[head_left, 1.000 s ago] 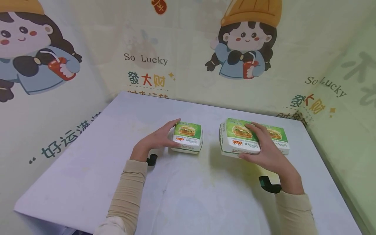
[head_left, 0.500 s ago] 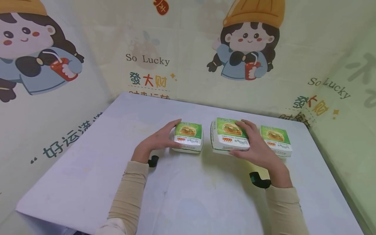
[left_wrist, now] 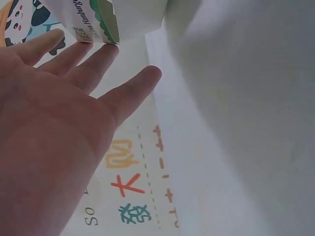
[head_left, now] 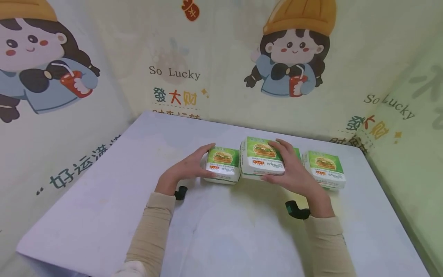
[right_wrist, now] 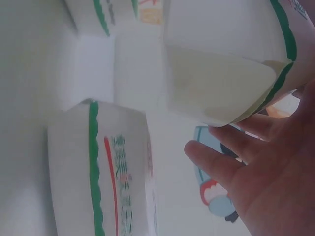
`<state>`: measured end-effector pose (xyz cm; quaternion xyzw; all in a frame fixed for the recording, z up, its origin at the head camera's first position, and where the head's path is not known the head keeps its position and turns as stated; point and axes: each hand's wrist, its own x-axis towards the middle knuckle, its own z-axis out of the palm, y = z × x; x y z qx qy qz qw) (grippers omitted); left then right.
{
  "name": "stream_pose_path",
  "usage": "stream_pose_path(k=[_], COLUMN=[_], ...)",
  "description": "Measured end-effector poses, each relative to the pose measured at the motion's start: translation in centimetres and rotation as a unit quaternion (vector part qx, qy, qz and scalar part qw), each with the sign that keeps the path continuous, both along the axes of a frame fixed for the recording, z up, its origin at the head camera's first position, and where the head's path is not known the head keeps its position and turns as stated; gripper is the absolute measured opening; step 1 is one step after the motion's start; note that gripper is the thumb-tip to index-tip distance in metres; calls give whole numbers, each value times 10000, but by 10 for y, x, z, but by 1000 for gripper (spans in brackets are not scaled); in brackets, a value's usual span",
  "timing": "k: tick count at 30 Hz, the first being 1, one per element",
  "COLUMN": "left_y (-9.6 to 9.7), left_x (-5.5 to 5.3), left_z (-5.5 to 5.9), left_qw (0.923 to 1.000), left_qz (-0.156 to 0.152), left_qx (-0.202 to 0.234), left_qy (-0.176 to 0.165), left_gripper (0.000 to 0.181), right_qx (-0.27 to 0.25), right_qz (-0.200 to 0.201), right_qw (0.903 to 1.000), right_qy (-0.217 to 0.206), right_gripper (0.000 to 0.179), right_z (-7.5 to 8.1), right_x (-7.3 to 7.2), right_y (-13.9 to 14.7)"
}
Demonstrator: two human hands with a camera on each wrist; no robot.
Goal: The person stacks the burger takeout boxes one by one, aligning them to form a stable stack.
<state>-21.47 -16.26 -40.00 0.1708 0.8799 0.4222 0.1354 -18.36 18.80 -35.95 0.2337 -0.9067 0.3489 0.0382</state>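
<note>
In the head view my left hand point(head_left: 187, 165) holds a small green-and-white burger box point(head_left: 223, 167) on the table, thumb at its front and fingers at its back. My right hand point(head_left: 294, 169) grips a second burger box point(head_left: 261, 157) just to the right, held up off the table; its pale underside shows in the right wrist view. That box is close beside the left one, and whether they touch I cannot tell. Another burger box point(head_left: 324, 169) stands on the right. Behind my right hand peeks a green corner point(head_left: 297, 152), apparently of a further box, mostly hidden.
The white table point(head_left: 221, 231) ends at a printed cloth backdrop point(head_left: 221, 69), which also runs along both sides. A black wrist mount point(head_left: 297, 210) sits beside the right wrist, and another black mount point(head_left: 180, 192) beside the left.
My right hand has carried its burger box leftward, towards the one at my left hand. The green corner behind the right hand has come into sight. My left hand stays in place.
</note>
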Motion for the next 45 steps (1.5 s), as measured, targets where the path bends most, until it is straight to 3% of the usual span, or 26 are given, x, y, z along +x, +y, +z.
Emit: stream_pose_path(k=[3,10,17,22,27,36,45], left_y=[2,10,19,21,19,15,15], left_x=[2,-3,-8,-8,-8,-7,-9], left_z=[-2,3,5,3,0,-7,-9], left_qw=[10000,9996,9996,9996,9995,9979,9973], left_qz=[-28,-13,-227,-157,12,-86,-113], left_qx=[-18,12,48,7,150,546,598], left_qy=[-52,270,178,217,289,343,415], left_gripper=[107,109,108,110,111,114,116], right_qx=[-64,-176,-342,-461,-548,-853,-561], right_qz=[5,26,-228,-214,-139,-113,65], right_qw=[10000,9998,9990,9985,9979,9960,9983], right_qy=[-57,105,173,205,303,235,131], right_gripper=[99,102,102,102,102,96,90], right_z=[-3,-2,-10,-14,-14,-23,-29], right_x=[2,0,2,2,0,-2,-3], right_y=[-7,-23,-32,-42,-55,-74,-79])
